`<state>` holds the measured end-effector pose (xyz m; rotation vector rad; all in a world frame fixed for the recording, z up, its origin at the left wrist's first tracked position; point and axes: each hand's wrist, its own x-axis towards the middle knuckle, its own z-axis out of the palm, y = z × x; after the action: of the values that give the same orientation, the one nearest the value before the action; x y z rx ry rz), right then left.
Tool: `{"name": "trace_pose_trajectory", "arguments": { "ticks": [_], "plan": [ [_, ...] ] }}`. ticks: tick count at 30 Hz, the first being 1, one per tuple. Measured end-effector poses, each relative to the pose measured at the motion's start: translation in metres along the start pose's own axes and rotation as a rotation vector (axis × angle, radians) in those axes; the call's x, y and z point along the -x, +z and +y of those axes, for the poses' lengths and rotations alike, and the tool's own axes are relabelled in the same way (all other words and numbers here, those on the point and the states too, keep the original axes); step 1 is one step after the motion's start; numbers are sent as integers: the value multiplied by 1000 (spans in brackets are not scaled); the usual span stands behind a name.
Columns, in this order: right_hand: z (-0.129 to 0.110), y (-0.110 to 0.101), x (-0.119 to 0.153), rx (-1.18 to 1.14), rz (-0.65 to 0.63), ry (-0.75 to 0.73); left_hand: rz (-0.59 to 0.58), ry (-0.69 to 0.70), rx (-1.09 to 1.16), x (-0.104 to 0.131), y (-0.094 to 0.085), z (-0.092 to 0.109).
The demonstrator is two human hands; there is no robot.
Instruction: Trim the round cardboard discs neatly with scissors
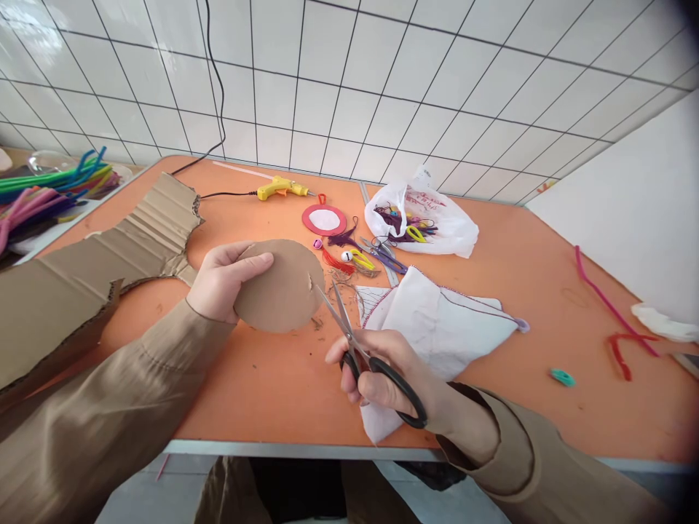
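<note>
My left hand [221, 280] pinches the left side of a round cardboard disc [281, 298], thumb on top, and holds it above the orange table. The disc's right edge has a small torn, rough spot. In my right hand [390, 371] are black-handled scissors [349, 331], fingers through the loops. Their blades are slightly apart and point at the disc's right edge, close to the rough spot. Whether they touch the cardboard I cannot tell. Under my right hand lies a white cloth [437, 320] with dark red stitching.
A large cut cardboard sheet [92, 269] covers the left. Toward the back are a yellow glue gun [281, 188], a red-rimmed disc [324, 219], pliers [387, 255], tassels with bells, and a white plastic bag [453, 225]. Pipe cleaners [611, 298] lie right.
</note>
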<state>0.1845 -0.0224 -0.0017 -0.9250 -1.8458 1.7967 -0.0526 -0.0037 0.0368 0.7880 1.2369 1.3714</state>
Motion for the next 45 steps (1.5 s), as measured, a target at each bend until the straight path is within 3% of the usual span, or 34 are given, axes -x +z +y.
{"name": "trace_pose_trajectory", "arguments": {
  "ticks": [20, 24, 30, 35, 42, 45],
  "plan": [
    [1, 7, -1, -33, 15, 132, -125, 46, -173, 1, -7, -1],
    [2, 6, -1, 22, 22, 99, -165, 26, -68, -4, -10, -5],
    [0, 4, -3, 66, 98, 79, -342, -99, 129, -12, -13, -8],
    [-2, 5, -4, 72, 101, 77, -264, -135, 106, -7, -11, -10],
    [4, 6, -1, 9, 132, 42, -91, -65, 126, -18, -15, -13],
    [5, 5, -3, -44, 208, -14, -125, -104, 128, -20, -16, -16]
  ]
}}
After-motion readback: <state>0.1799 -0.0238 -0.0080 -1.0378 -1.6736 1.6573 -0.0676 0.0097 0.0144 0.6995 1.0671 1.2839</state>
